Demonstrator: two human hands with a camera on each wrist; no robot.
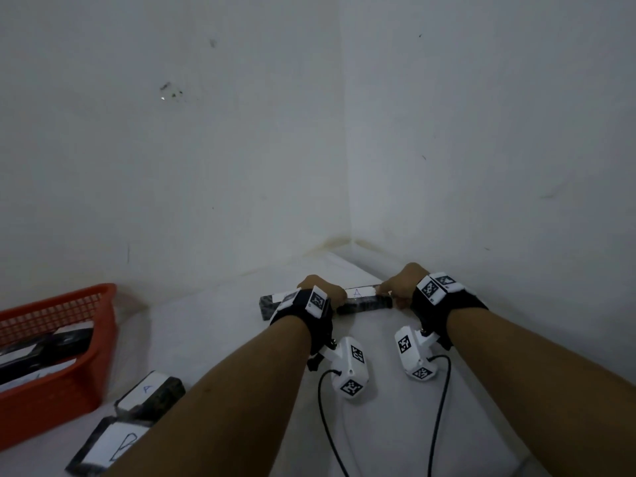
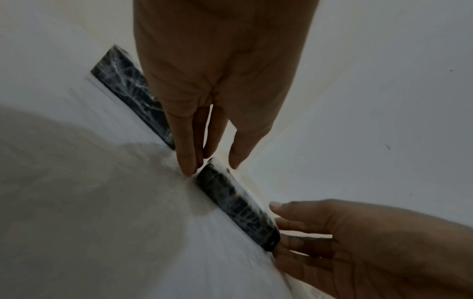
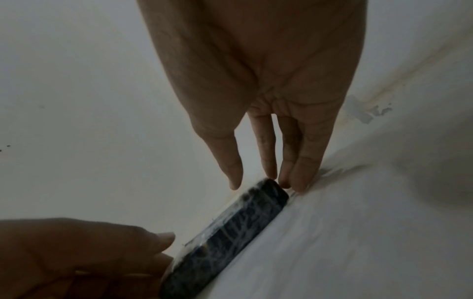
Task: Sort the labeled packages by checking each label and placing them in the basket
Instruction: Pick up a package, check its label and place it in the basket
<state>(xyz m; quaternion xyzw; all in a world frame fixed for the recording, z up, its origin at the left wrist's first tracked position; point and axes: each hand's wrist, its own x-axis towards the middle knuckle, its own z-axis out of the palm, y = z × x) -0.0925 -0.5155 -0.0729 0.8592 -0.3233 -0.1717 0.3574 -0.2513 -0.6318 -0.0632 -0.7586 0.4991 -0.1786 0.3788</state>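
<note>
A black wrapped package [image 1: 364, 302] with a white label marked A lies on the white surface near the wall corner. My left hand [image 1: 323, 290] pinches its left end, thumb on the far side and fingers on the near side, as the left wrist view shows with the left hand [image 2: 212, 165] over the package [image 2: 235, 204]. My right hand [image 1: 395, 287] pinches the right end. In the right wrist view the right hand [image 3: 263, 184] straddles that end of the package [image 3: 230, 232]. The red mesh basket [image 1: 69, 297] stands at the far left with several packages inside.
A second black package [image 1: 266, 304] lies just left of the held one, partly under my left wrist, also visible as a dark package [image 2: 128, 89]. Two loose packages lie at the lower left, one marked A [image 1: 151, 390] and one marked B [image 1: 113, 442]. Walls meet close behind.
</note>
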